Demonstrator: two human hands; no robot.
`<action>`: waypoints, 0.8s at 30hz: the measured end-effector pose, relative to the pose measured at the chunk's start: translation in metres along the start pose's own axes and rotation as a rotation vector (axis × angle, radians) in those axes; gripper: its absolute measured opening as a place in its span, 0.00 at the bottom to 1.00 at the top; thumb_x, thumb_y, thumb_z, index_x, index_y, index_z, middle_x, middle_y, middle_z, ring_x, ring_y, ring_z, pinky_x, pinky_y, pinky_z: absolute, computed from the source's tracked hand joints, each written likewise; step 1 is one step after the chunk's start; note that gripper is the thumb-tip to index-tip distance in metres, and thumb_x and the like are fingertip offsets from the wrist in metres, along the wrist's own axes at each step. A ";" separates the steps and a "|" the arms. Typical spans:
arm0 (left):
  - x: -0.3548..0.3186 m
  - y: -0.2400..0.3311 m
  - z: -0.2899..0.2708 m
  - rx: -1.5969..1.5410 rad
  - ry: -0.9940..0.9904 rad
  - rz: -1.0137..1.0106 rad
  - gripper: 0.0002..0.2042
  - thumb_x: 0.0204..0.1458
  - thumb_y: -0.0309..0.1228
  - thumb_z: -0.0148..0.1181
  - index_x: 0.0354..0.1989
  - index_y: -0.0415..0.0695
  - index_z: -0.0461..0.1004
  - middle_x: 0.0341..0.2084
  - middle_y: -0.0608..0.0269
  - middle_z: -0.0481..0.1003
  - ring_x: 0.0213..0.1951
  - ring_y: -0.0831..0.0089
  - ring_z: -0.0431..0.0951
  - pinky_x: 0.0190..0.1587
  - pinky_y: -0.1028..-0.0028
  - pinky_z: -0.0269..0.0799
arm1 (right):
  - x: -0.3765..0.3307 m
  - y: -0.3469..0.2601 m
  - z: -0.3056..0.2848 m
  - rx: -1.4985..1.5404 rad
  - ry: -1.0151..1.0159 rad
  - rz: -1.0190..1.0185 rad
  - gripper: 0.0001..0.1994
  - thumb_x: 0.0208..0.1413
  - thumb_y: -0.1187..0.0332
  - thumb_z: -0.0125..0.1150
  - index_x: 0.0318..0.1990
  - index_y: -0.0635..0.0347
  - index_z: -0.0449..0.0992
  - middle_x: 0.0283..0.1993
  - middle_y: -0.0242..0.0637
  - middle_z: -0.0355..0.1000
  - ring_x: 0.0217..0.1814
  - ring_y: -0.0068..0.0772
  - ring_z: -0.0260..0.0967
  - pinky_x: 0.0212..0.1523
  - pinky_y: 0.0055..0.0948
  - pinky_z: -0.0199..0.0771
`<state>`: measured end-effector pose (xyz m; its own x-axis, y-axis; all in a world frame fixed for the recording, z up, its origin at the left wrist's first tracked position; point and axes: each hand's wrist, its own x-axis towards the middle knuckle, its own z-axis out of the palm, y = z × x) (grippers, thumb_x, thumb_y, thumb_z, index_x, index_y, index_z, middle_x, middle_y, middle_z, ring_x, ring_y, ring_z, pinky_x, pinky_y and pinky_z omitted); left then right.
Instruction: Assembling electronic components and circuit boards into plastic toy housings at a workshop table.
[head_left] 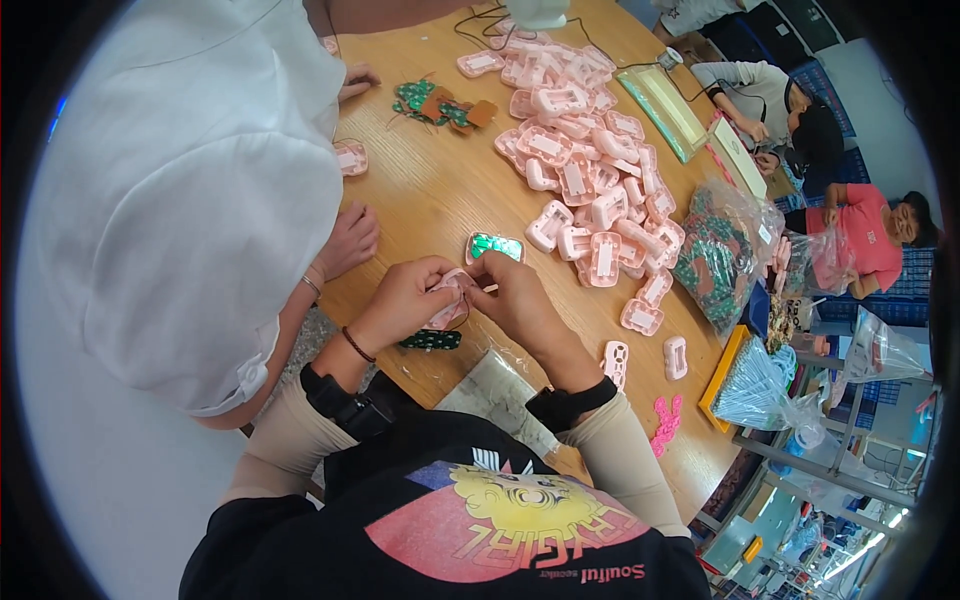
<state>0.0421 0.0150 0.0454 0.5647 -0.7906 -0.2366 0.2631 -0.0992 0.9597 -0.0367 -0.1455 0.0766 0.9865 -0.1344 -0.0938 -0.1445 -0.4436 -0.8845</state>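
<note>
- Pink plastic shell (450, 298), a small rounded casing, sits between both hands near the near edge of the wooden tabletop (430, 190), in the head view.
- Left hand (400, 300) has its grip closed around the shell's left side, fingers curled over it, with a dark cord bracelet on the wrist.
- Right hand (520, 295) pinches the shell's right end, thumb and fingertips pressed on it; a black band wraps that wrist.
- Green circuit board (430, 340) lies on the tabletop just below the left hand, close to the near edge.
- Another pink shell with a green board set in it (495, 246) rests just beyond the right hand, touching nothing else that I can tell.
- Heap of empty pink shells (585, 160) spreads from the middle of the tabletop toward the far edge.
- Two loose pink shells (645, 358) lie near the right edge, well apart from the hands.
- Clear bag of green boards (725, 255) leans at the right edge.
- Small pile of green and brown boards (440, 105) sits toward the far left part.
- Co-worker in a white cap (190, 200) sits at the left edge, one hand (345, 240) resting on the tabletop near the left hand.
</note>
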 end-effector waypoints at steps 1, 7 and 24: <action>0.000 -0.001 0.000 -0.006 0.000 0.003 0.09 0.49 0.23 0.55 0.39 0.34 0.71 0.28 0.62 0.77 0.30 0.82 0.75 0.31 0.82 0.70 | -0.001 0.000 0.000 -0.001 0.000 -0.001 0.06 0.49 0.73 0.60 0.31 0.66 0.71 0.27 0.44 0.70 0.29 0.38 0.70 0.29 0.30 0.70; -0.002 0.006 -0.001 0.024 0.020 0.022 0.09 0.50 0.23 0.55 0.39 0.34 0.71 0.28 0.62 0.77 0.30 0.82 0.76 0.31 0.82 0.70 | -0.003 -0.007 -0.002 0.036 0.004 -0.055 0.06 0.51 0.73 0.59 0.32 0.66 0.71 0.28 0.45 0.70 0.30 0.41 0.70 0.30 0.32 0.70; 0.000 0.006 0.003 -0.062 0.067 -0.020 0.08 0.51 0.24 0.54 0.39 0.34 0.71 0.28 0.62 0.76 0.28 0.82 0.75 0.29 0.82 0.70 | -0.002 0.000 0.009 -0.217 0.074 -0.105 0.08 0.53 0.73 0.57 0.39 0.66 0.69 0.33 0.47 0.73 0.33 0.40 0.74 0.35 0.30 0.74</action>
<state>0.0413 0.0130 0.0518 0.6091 -0.7467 -0.2673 0.3214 -0.0757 0.9439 -0.0382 -0.1371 0.0723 0.9898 -0.1383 0.0340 -0.0626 -0.6371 -0.7682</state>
